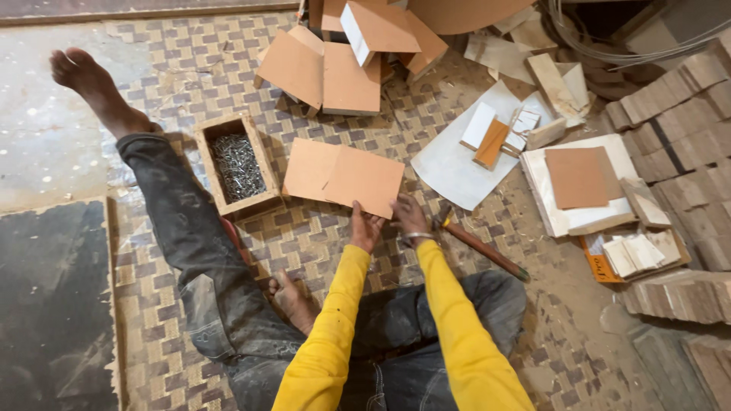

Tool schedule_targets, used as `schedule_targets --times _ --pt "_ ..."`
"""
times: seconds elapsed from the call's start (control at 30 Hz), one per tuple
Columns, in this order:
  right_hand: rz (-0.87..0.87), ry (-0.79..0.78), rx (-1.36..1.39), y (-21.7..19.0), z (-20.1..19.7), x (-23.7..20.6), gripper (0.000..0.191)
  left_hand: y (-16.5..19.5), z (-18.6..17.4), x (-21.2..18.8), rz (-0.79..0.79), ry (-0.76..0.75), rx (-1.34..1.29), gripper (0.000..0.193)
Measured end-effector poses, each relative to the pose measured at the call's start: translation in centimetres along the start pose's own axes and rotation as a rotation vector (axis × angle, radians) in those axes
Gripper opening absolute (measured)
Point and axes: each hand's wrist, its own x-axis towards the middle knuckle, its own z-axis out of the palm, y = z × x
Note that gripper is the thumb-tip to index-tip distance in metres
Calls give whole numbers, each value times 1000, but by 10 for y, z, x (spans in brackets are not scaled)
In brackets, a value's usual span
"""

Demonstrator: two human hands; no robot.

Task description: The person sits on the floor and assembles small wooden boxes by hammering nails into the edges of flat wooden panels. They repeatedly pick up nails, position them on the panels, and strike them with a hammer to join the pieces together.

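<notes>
Both hands meet at the near edge of the orange-brown board: the left hand (365,228) lies open with fingers spread against the board (344,176), and the right hand (410,217), a bangle at its wrist, curls its fingers over the board's near right corner, though whether it pinches the edge or only presses on it I cannot tell. That board looks like two flat panels set side by side on the patterned floor (320,243), the seam between them running roughly toward the person; judging by how they lie, the pieces are being lined up and nothing yet appears to fasten them, so joining seems to be what is left. Just right of the right hand a long-handled tool with a reddish shaft (483,247) lies on the floor, untouched, its head near the wrist. Left of the board, apart from it, stands a small open wooden box of nails (236,166), beside the outstretched leg in grey trousers. Farther right, a stack of pale boards with a brown panel on top (579,179) sits well clear of the hands, and smaller offcuts rest on a white sheet (457,164). Farthest off, a heap of similar orange-brown panels (343,57) lies piled, apparently waiting.
</notes>
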Motion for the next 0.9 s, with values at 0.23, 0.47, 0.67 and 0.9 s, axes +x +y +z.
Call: schedule_targets --times 0.23,0.47,0.67,0.9 --pt "-268 185 -99 9 26 16 34 60 -19 -28 133 390 1680 40" --pt "-160 150 -20 6 7 13 31 131 -11 -3 1156 339 2103 20" --pt "-182 112 -74 4 15 13 31 134 -7 9 1114 287 2417 5" --pt "-121 81 36 15 36 23 37 122 -54 -38 810 355 1744 11"
